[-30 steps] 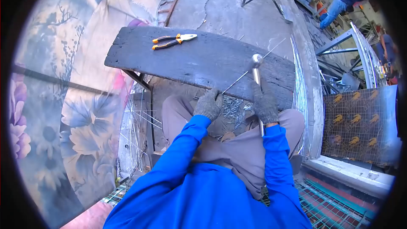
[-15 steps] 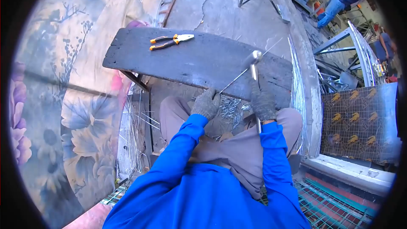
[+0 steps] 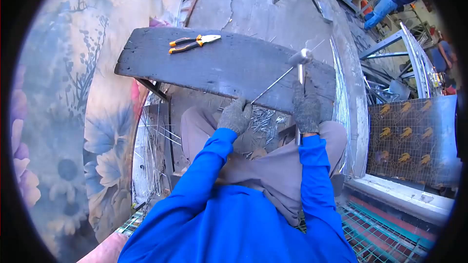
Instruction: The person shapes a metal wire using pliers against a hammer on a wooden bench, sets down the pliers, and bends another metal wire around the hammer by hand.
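The near end of a thin metal rod [image 3: 272,84] is pinched by the gloved left hand [image 3: 235,117], with the fingers closed around it, at the near edge of a dark board [image 3: 214,63]. From the left hand, the rod is pointed forward and to the right, over the board. A hammer [image 3: 301,71] is gripped by the gloved right hand [image 3: 307,108], with the fingers wrapped around its handle. The hammer's head is held just ahead of the right hand, above the rod; whether the two are touching cannot be told. The tail of the handle can be seen below the right hand, near the wrist. A pair of pliers [image 3: 195,43] with orange and black handles is laid on the board, ahead of the left hand and a bit to its left. Lots of small metal bits [image 3: 263,119] are scattered low down, between the two hands. To the right of the right hand, a bunch of long, shiny rods [image 3: 340,78] can be seen beside the board. Far ahead and to the right of both hands, another person [image 3: 390,1] in blue can be seen.
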Demonstrator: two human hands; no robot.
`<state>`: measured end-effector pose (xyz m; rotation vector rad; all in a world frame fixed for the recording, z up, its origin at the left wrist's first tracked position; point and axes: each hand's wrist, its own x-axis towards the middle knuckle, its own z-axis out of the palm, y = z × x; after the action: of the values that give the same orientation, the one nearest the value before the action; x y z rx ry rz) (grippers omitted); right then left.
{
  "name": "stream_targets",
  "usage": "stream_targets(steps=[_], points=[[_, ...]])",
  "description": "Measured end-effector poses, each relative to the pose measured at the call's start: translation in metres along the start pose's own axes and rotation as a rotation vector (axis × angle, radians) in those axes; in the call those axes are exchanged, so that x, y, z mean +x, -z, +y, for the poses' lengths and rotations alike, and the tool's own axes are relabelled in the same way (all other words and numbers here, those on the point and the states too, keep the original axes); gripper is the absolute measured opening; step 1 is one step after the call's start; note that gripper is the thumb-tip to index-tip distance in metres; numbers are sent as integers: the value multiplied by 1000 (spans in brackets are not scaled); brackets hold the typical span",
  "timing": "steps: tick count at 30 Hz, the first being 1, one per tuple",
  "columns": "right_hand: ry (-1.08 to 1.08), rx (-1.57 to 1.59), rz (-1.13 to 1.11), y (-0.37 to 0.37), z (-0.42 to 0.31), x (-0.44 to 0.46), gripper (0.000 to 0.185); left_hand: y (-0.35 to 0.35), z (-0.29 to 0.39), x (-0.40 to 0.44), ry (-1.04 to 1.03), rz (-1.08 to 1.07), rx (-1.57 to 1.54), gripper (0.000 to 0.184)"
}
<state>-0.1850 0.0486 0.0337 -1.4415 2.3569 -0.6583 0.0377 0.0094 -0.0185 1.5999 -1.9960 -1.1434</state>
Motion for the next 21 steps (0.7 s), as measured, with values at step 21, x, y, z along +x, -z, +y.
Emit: stream_targets(steps=[21], points=[[-139,-4,64,3,-24,28,53,11,-7,9,4,-30,-34,28]])
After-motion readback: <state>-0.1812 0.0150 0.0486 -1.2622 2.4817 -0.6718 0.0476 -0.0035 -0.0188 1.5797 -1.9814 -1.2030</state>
